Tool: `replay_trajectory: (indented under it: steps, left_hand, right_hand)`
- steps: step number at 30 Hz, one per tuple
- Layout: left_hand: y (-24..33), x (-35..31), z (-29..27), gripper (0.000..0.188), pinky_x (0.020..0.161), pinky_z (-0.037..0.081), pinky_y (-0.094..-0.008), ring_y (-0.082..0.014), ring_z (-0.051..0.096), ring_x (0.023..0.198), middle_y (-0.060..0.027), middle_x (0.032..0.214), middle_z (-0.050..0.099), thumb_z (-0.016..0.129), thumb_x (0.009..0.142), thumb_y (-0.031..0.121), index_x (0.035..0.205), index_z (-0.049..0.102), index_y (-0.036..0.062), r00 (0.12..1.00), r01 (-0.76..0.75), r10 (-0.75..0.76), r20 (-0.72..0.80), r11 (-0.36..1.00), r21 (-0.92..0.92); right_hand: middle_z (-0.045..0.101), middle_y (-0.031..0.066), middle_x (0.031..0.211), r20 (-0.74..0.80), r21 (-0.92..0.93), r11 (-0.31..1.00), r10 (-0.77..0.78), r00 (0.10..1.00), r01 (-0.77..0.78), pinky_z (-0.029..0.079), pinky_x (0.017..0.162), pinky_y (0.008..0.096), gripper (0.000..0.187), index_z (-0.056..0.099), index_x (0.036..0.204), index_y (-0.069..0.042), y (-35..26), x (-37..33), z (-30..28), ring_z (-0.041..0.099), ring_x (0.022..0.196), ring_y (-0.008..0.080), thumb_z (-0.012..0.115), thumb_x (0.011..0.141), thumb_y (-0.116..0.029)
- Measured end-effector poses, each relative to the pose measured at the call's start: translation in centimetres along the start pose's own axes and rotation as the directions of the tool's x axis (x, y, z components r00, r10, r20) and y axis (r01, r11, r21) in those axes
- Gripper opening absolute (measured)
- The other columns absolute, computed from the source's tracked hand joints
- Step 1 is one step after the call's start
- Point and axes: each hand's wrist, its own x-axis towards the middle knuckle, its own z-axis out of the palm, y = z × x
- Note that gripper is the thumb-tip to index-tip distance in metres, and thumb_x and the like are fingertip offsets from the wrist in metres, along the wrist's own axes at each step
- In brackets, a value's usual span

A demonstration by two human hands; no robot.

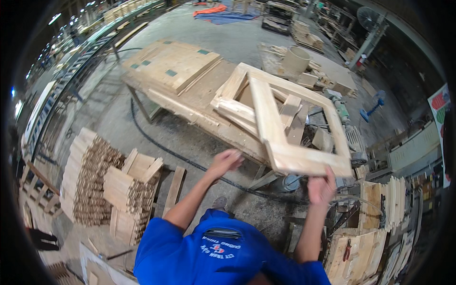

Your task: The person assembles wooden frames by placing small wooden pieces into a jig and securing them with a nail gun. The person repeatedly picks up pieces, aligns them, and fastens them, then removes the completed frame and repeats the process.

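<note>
A pale wooden frame (266,109) with a wide rectangular opening is tilted above the right end of the workbench (213,85). My right hand (321,189) grips its near rail close to the right corner. Beneath and behind it, more light wooden frame pieces (235,110) rest on the bench, partly covered. My left hand (225,164) is off the bench's near edge, left of the frame and apart from it. Its fingers are stretched out, a little blurred, with nothing in them.
A stack of flat wooden panels (173,61) with green patches covers the bench's left part. Piles of wood pieces (90,175) stand on the floor at left. A black hose (152,138) runs beneath the bench. Red-handled pliers (347,249) lie on boards at lower right.
</note>
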Motion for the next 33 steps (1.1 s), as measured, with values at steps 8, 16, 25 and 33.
replay_trajectory:
  steps: [8, 16, 25, 33]
  left_hand:
    - [-7.7, -11.7, -14.7, 0.051, 0.086, 0.056, -0.0561, -0.0505, 0.071, 0.098, -0.0288, 0.096, 0.074, 0.063, 0.097, 0.048, 0.098, 0.076, -0.0014, 0.893, 0.45, -0.247, -0.376, 0.476, 0.756]
    - [-10.9, -19.5, -17.0, 0.033, 0.065, 0.055, -0.0472, -0.0319, 0.07, 0.068, -0.018, 0.073, 0.07, 0.066, 0.097, 0.031, 0.089, 0.074, 0.0001, 0.685, 0.723, -0.435, -0.585, 0.503, 0.473]
    - [-11.8, -3.5, -15.2, 0.031, 0.056, 0.051, -0.0407, -0.0228, 0.068, 0.062, -0.0105, 0.073, 0.07, 0.065, 0.097, 0.03, 0.089, 0.076, 0.0023, 0.77, 0.594, -0.602, -0.211, 0.556, 0.581]
    - [-8.9, 9.2, -3.4, 0.038, 0.074, 0.057, -0.0495, -0.0417, 0.072, 0.084, -0.023, 0.09, 0.074, 0.06, 0.097, 0.04, 0.1, 0.074, 0.0048, 0.802, -0.119, -0.48, 0.355, 0.454, 0.883]
  right_hand:
    - [0.067, 0.0157, 0.133, -0.046, 0.019, 0.999, 0.051, 0.998, -0.05, 0.058, 0.108, 0.054, 0.029, 0.062, 0.127, -0.003, 18.1, 19.5, 4.8, 0.066, 0.126, 0.0319, 0.07, 0.1, -0.009]
    - [0.074, 0.0177, 0.117, -0.028, -0.042, 0.931, 0.361, 0.932, -0.362, 0.064, 0.096, 0.0534, 0.031, 0.058, 0.131, 0.001, 25.3, 21.1, 3.9, 0.074, 0.108, 0.0327, 0.062, 0.109, -0.021]
    - [0.07, 0.005, 0.105, -0.142, -0.784, 0.395, 0.637, 0.757, -0.479, 0.061, 0.071, 0.0299, 0.034, 0.067, 0.119, -0.007, 21.0, 5.6, -2.9, 0.069, 0.087, 0.0139, 0.062, 0.109, -0.039]
    - [0.078, 0.0176, 0.105, -0.511, -0.851, -0.146, 0.012, 0.86, -0.504, 0.058, 0.084, 0.0446, 0.04, 0.076, 0.114, -0.007, 16.2, -13.4, -16.5, 0.075, 0.097, 0.0335, 0.064, 0.1, -0.042]
